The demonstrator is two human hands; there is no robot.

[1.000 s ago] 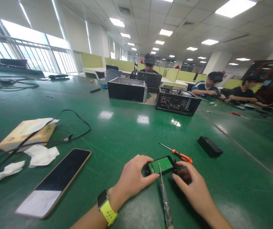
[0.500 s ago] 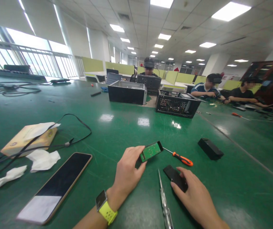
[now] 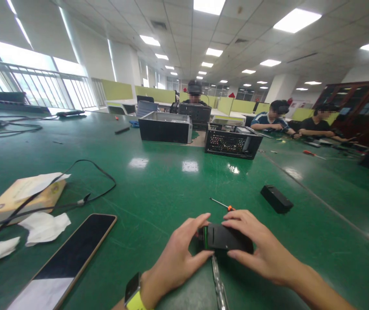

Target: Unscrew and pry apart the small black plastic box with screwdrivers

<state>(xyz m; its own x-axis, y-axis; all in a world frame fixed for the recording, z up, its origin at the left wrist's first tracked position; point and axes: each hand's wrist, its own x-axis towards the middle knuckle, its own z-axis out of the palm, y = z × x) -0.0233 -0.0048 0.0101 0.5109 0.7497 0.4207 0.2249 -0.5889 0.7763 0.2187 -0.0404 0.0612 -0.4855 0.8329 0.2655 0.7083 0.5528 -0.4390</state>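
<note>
- Centrally, one black casing (image 3: 227,239), over the green table (image 3: 158,189); long axis roughly left to right, spanning from hand to hand. Whether it touches the tabletop: cannot tell.
- Green board (image 3: 205,238), one narrow strip visible, at the casing's left end.
- Left hand (image 3: 179,247), around the casing's left end; thumb on the near side, fingers opposite, grasping.
- Right hand (image 3: 262,245), grasping the casing's right part, thumb near, fingers on the far side. Neither hand is nearer; both touch.
- Clear-handled screwdriver (image 3: 218,286), on the near side of the casing, pointing towards it.
- Orange-handled screwdriver (image 3: 230,208), beyond the casing, handle partly hidden.
- Black block (image 3: 276,199), beyond the casing, rightward.
- Phone (image 3: 82,249), well left of the casing.
</note>
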